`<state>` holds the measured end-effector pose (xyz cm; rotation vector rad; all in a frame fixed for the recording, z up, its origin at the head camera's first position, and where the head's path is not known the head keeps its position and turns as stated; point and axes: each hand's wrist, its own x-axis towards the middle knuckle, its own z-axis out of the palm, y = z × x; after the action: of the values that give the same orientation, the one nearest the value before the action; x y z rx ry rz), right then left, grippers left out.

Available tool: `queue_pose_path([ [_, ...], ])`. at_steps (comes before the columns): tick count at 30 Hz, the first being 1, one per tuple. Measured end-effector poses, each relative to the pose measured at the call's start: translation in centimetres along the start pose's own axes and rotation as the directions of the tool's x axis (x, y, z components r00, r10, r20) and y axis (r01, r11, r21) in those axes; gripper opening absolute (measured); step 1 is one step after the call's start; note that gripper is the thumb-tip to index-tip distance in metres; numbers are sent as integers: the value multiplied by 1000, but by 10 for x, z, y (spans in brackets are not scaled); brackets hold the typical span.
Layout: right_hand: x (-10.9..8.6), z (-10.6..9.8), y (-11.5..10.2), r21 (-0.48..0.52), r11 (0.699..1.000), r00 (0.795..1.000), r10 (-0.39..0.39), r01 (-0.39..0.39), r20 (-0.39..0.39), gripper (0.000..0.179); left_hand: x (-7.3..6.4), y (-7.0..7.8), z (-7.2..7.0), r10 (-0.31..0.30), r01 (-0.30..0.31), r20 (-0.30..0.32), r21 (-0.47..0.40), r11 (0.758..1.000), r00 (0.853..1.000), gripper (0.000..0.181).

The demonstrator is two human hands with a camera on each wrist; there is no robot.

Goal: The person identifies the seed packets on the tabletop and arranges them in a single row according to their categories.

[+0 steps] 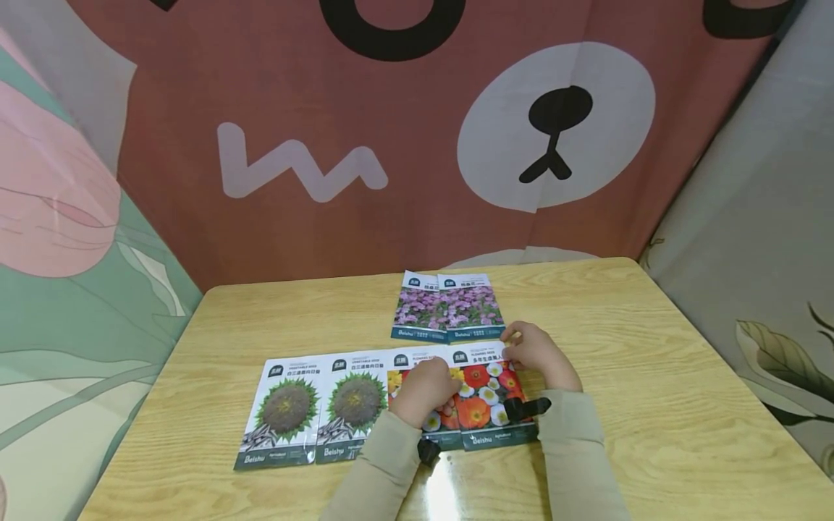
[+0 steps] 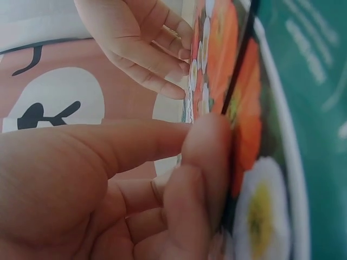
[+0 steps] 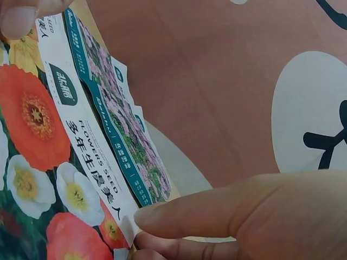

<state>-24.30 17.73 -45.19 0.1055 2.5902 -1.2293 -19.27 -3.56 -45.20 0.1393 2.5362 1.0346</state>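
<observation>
A poppy seed packet [image 1: 476, 412] lies face up at the right end of a row on the table. My right hand [image 1: 537, 354] pinches its top right corner between thumb and fingers. At its left edge, my left hand [image 1: 426, 387] has curled fingers, with thumb and fingertip together at the seam in the left wrist view. Beneath that hand, partly covered, is a second poppy packet [image 1: 443, 439]. Two sunflower seed packets [image 1: 287, 409] continue the row to the left, side by side.
Behind the row, two purple-flower seed packets [image 1: 472, 307] lie at the back of the wooden table [image 1: 651, 405], the right one overlapping the left. A brown printed curtain [image 1: 417, 231] hangs along the table's far edge. Patterned cloth also hangs at both sides.
</observation>
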Motion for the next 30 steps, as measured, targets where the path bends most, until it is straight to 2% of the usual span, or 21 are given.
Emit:
queue_pose_path([
  [4,0,-1,2,34,999,1000,-6,6,-6,26,0,2,-1,3,-3,9,-18,1000,1000,43],
  [7,1,-2,2,42,999,1000,-6,6,-13,28,1,2,-3,23,-23,-9,-24,999,1000,46],
  [11,1,-2,2,43,999,1000,-10,11,-29,29,4,1,-4,82,-86,-97,-44,995,992,39],
  [15,1,-3,1,18,999,997,-41,42,-70,30,10,-1,-4,140,-156,-200,-67,985,970,17],
  [17,0,-4,0,5,998,993,-61,62,-100,31,14,-1,-4,160,-189,-229,-108,976,960,12],
  [22,-1,-6,0,18,996,981,-82,87,-174,34,19,-1,-2,159,-227,-236,-297,927,959,39],
  [27,3,-4,3,47,994,976,-83,95,-201,38,27,-4,0,105,-202,-254,-395,896,962,55],
  [30,5,-2,3,69,993,977,-78,93,-198,41,29,-6,1,74,-173,-225,-465,868,972,61],
])
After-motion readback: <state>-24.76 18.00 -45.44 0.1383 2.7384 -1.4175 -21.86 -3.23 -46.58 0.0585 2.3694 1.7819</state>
